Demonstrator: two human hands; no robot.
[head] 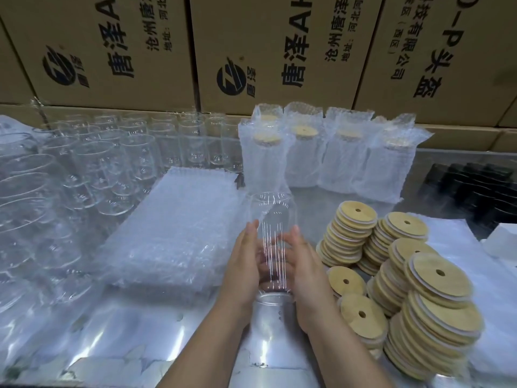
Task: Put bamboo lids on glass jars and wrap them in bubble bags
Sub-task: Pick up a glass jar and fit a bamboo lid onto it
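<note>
Where your fingers pass behind the clear cylindrical glass jar, they show only as blurred shapes through its wall. Their exact lie is hard to make out, though they appear to curl round its far side. Your left hand and right hand clasp the jar between facing palms, one digit of each pointing up along its sides. The jar's mouth is open and points away from you. Its base, nearest you, is streaked with glare, and you cannot tell whether it rests on the reflective metal table. Both forearms enter from the bottom edge, cut off by the frame.

Left of the hands lies a flat stack of translucent bubble bags. To the right stand leaning stacks of round bamboo lids with centre holes. Behind, lidded jars in bubble bags stand in a row beside rows of bare glass jars, before printed brown cardboard boxes.
</note>
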